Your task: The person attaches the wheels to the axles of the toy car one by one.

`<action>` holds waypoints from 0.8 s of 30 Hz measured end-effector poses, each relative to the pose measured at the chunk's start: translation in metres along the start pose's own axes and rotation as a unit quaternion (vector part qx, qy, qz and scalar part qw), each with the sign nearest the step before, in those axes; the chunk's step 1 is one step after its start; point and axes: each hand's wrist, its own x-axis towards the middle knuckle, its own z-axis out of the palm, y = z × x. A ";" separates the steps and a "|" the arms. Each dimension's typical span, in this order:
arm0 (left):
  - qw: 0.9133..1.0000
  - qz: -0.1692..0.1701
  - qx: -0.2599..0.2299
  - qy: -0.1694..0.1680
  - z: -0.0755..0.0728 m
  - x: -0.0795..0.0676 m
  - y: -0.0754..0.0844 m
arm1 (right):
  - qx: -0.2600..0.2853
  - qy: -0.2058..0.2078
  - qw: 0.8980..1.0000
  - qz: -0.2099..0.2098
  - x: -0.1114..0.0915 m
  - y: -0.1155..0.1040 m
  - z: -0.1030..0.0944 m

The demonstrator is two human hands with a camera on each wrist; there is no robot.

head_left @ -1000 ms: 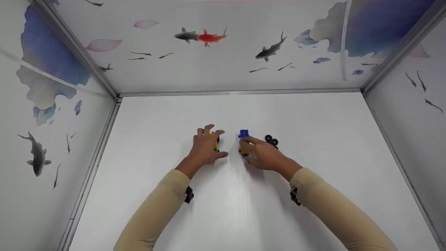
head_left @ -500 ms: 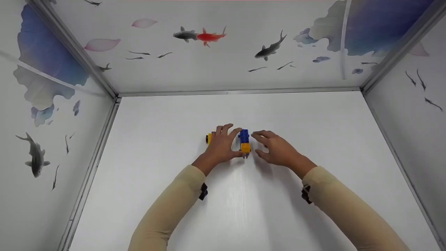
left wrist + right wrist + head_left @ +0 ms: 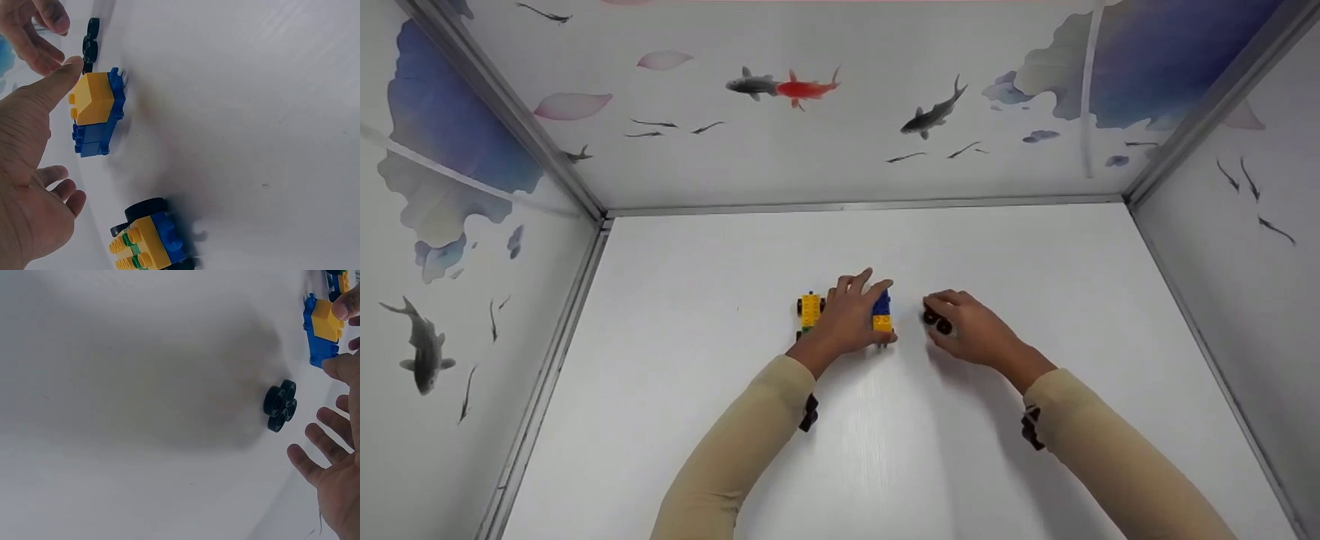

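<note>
My left hand (image 3: 847, 319) spans a blue and yellow toy-brick vehicle body (image 3: 881, 324), thumb by its near end and fingers spread toward its far end. In the left wrist view the thumb overlaps the corner of its yellow sloped brick (image 3: 94, 100); firm contact is unclear. My right hand (image 3: 975, 326) reaches round several small black wheels (image 3: 937, 322). Its fingers look apart from the clustered wheels (image 3: 279, 405) in the right wrist view. Left of my left hand stands a yellow, green and blue brick vehicle (image 3: 147, 243) fitted with black wheels.
The white tabletop (image 3: 840, 450) is bounded by walls printed with fish and petals. A metal rail (image 3: 855, 205) runs along the back edge, and another frame strip (image 3: 544, 375) borders the left side.
My left hand has moved right from the wheeled vehicle to the blue and yellow body. My right hand has left that body and moved right to the black wheels.
</note>
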 end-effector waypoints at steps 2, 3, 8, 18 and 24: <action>1.000 0.003 -0.003 0.001 0.001 0.001 0.000 | 0.003 -0.005 1.000 0.009 -0.002 0.004 0.001; 1.000 0.005 -0.006 0.001 0.002 0.002 0.000 | 0.003 -0.007 1.000 0.014 -0.003 0.005 0.002; 1.000 0.007 -0.010 0.000 0.003 0.005 0.000 | 0.001 -0.015 0.999 0.038 -0.006 0.012 0.002; 1.000 0.006 -0.002 -0.012 0.011 0.006 0.000 | 0.006 -0.027 0.999 0.045 -0.006 0.017 0.005; 1.000 0.011 -0.005 -0.007 0.012 0.005 -0.002 | -0.006 -0.019 0.999 0.025 -0.007 0.020 0.008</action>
